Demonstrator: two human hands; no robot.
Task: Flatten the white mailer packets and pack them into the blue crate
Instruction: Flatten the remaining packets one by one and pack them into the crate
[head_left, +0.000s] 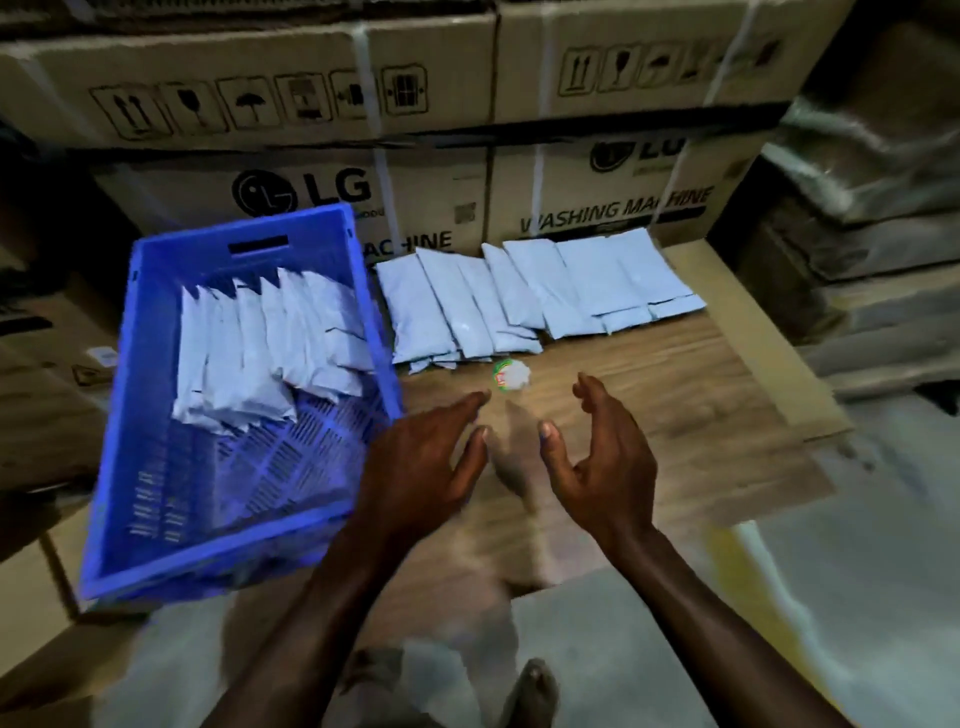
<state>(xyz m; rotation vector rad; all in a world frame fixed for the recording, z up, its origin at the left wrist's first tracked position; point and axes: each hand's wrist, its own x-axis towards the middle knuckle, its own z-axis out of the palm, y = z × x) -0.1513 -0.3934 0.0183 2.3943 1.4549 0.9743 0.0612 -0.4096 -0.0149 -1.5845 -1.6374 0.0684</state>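
A blue crate (156, 395) stands at the left with several white mailer packets (260, 353) stacked on edge in its far half. To its right, a row of several more white mailer packets (519, 296) leans against the cardboard boxes on the wooden board. My left hand (421, 462) hovers just right of the crate's near corner, fingers straight, holding nothing. My right hand (597, 457) hovers beside it, palm turned inward, fingers relaxed and empty. Both hands are short of the packet row.
A small round white and green lid-like object (511, 375) lies on the wooden board (675, 415) just past my fingertips. Stacked cardboard boxes (311, 182) wall off the back. Wrapped bundles (872, 208) are piled at the right. A foot (535, 691) shows at the bottom.
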